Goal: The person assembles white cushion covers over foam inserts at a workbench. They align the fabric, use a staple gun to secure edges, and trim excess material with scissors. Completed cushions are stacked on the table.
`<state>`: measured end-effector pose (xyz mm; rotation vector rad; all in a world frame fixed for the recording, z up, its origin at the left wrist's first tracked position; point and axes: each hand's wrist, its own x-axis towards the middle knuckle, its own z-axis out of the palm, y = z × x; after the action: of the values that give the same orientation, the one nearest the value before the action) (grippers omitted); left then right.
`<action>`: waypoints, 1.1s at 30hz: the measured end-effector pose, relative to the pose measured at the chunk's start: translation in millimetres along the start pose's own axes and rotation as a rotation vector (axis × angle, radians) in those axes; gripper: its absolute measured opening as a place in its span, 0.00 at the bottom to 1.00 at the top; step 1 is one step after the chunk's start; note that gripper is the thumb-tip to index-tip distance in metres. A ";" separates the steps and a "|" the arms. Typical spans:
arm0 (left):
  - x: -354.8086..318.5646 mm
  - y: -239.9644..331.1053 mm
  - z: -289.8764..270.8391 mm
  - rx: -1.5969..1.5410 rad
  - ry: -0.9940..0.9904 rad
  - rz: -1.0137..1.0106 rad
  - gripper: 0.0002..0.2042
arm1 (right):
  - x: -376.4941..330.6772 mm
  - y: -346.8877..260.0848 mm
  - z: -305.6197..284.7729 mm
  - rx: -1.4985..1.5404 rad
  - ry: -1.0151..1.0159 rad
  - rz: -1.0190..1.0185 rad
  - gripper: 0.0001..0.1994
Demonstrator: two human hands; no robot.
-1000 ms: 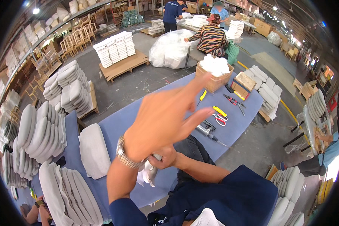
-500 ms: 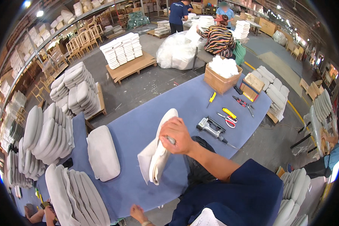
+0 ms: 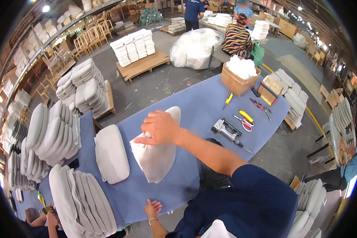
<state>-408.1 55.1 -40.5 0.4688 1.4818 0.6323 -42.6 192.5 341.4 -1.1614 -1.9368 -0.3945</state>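
My right hand [image 3: 158, 127] grips the upper edge of a light grey fabric-covered cushion [image 3: 158, 158], its fingers wrapped over the cloth. The cushion stands tilted above the blue-covered table [image 3: 174, 198], and its pointed lower end hangs toward me. Over the near table edge, my left hand [image 3: 152, 207] is held palm up with fingers apart and nothing in them. Beside the held cushion, on its left, another grey cushion [image 3: 112, 154] lies flat. A row of grey covered cushions [image 3: 83, 202] stands at the near left.
To the right on the table lie a staple gun [image 3: 227, 131], red-handled scissors [image 3: 244, 123], a yellow cutter [image 3: 228, 99] and pliers [image 3: 261, 107]. A carton of white stuffing [image 3: 238, 81] is at the far end. Cushion stacks [image 3: 53, 135] rise at the left; co-workers [image 3: 237, 37] are beyond.
My right hand has moved left and turned the cushion from edge-on to show its broad cloth face. My left hand has risen to the table edge, its fingers now spread.
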 end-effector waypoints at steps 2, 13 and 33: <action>2.8 -0.3 -4.5 0.020 0.006 -0.076 0.34 | -7.1 -5.3 0.9 0.061 0.060 0.063 0.26; 4.1 -13.4 8.9 0.316 -0.062 0.315 0.20 | -46.4 -35.5 -29.6 0.018 0.213 0.010 0.22; -235.8 54.3 43.2 1.069 0.282 1.010 0.37 | -128.6 17.7 24.5 0.864 0.148 0.646 0.19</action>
<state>-365.7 -52.7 176.4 2.1041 1.7217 0.6219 -9.6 142.3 223.8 -1.0267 -1.2569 0.6291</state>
